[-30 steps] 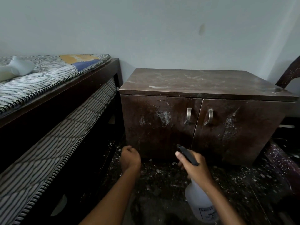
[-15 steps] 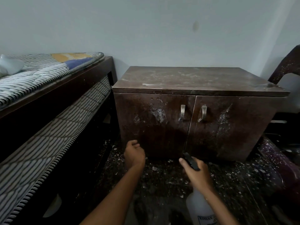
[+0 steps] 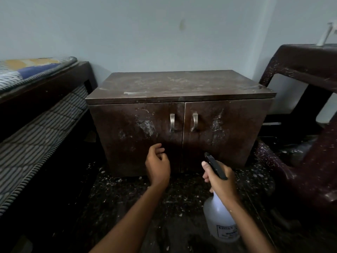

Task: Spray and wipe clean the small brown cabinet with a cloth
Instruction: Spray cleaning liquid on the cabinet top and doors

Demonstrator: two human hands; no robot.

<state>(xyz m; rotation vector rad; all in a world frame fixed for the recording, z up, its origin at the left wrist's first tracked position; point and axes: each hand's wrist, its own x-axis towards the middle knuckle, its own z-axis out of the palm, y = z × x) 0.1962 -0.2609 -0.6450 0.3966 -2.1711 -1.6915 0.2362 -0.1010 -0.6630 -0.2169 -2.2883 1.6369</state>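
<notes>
Right hand [image 3: 221, 181] is gripping the spray bottle [image 3: 219, 221], nozzle aiming at the cabinet [image 3: 182, 114] doors ahead. Left hand [image 3: 157, 164] is hovering loosely curled, empty; no cloth visible. Best misting the white-stained patches evenly, top first, before wiping.

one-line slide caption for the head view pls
Right hand aims spray bottle at the stained brown cabinet; left hand hovers empty by its doors.

Left hand [image 3: 158, 164] forward, fingers loosely curled, empty; right hand [image 3: 219, 181] fisted, grip closed, forearm extended.
</notes>
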